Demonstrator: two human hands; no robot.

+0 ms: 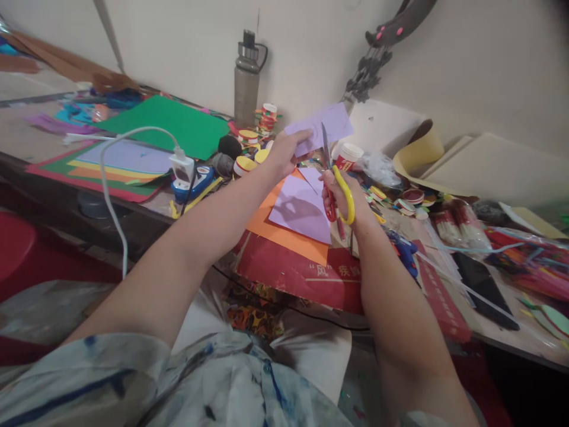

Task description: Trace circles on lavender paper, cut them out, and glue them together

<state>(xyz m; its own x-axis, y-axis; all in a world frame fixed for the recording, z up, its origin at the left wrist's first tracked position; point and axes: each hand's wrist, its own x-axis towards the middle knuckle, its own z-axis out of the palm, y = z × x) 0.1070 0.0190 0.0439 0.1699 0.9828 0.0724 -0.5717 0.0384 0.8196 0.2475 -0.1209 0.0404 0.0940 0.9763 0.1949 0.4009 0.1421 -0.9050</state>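
Observation:
Pinched in my left hand point(287, 153) is a sheet of purple paper point(338, 121), lifted above the table. My right hand point(342, 193) grips a pair of scissors point(345, 196) with yellow and red handles. The blades point up and lie against the lifted sheet near its middle; whether they are cutting into it I cannot tell. Below my hands, more purple paper point(297, 207) rests on an orange sheet point(262, 222), which lies over a red printed board point(284, 270). A pencil-like red stick shows under my right hand.
A grey bottle point(246, 83) stands by the wall. To the left are a green sheet point(169, 124), stacked coloured papers point(120, 160) and a white charger with a cable point(182, 166). At right lie a paper cup point(349, 157), a blue glue gun point(403, 252) and a black phone point(484, 290).

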